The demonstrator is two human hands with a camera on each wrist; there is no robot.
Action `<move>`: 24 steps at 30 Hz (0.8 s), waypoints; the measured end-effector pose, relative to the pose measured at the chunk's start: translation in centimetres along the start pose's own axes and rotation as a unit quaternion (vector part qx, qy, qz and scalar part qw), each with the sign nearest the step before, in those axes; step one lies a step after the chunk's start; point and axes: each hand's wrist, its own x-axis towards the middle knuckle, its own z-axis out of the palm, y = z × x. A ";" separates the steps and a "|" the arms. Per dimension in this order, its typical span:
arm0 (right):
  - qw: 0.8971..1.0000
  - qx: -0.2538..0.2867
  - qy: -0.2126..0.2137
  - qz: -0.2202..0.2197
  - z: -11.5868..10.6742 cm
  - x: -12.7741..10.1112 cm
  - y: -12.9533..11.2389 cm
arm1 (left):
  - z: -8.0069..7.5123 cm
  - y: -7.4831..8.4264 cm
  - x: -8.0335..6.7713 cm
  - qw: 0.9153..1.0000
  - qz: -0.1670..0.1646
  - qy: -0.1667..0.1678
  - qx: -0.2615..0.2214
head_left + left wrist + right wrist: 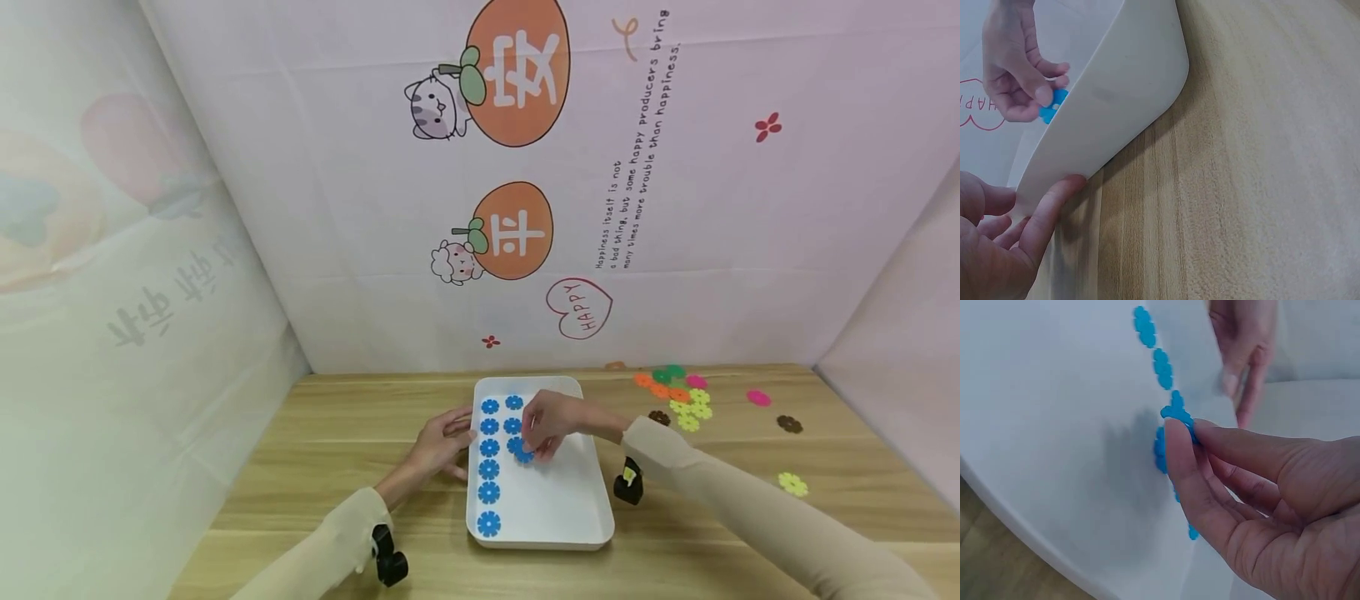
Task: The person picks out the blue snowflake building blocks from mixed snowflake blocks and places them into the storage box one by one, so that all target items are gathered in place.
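Note:
My right hand [551, 421] is over the white tray [555, 517], pinching a blue snowflake disc [524, 454] between thumb and fingertips. In the right wrist view this notched disc [1175, 414] is held tilted above other discs. A column of blue discs [489, 469] runs along the tray's left side, and a shorter second column [513, 402] stands beside it. At the tray's left wall rests my left hand [438, 442]; in the left wrist view its loosely extended fingers [1054, 200] touch the wall's outside and rim.
Loose discs in orange [660, 390], yellow [701, 411], green [675, 370], pink [759, 397] and brown [789, 424] lie on the wooden table [360, 433] to the right. A printed cloth [360, 208] hangs behind the table.

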 end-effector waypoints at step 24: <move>0.995 -0.078 0.036 0.048 3.1 -0.1 -0.4 | 0.2 0.3 -0.2 1.000 -0.005 -0.003 -0.007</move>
